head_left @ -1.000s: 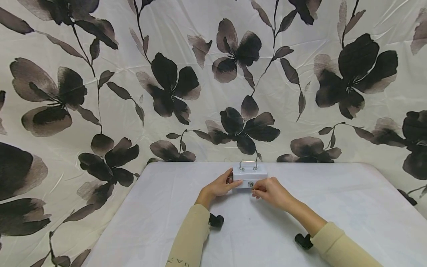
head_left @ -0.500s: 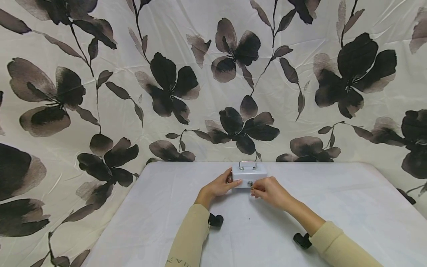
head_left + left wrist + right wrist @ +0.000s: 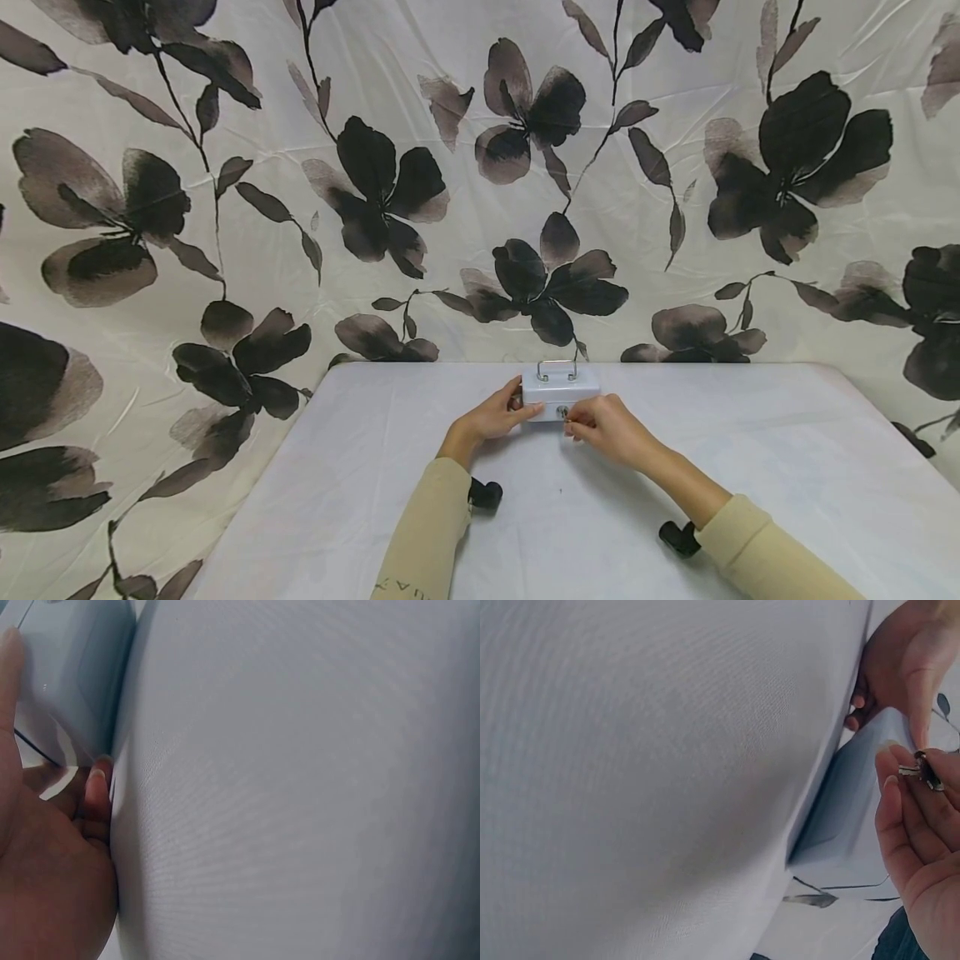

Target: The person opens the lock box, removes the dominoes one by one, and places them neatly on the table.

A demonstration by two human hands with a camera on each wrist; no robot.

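A small pale cash box (image 3: 561, 390) with a wire handle (image 3: 557, 370) on its lid stands at the table's far edge. Its lid is down, and a round metal lock (image 3: 562, 412) shows on the front. My left hand (image 3: 491, 417) grips the box's left side, thumb across the front, other fingers round the corner. Those fingers (image 3: 96, 791) reach the lower edge in the left wrist view. My right hand (image 3: 611, 429) pinches a small silver key (image 3: 909, 771) right at the lock. Its fingertips partly cover the key.
A white cloth covers the table (image 3: 562, 533). Behind it hangs a pale curtain (image 3: 660, 283) with dark flowers. Black camera mounts (image 3: 486, 496) sit at both wrists, below the beige sleeves (image 3: 427, 533).
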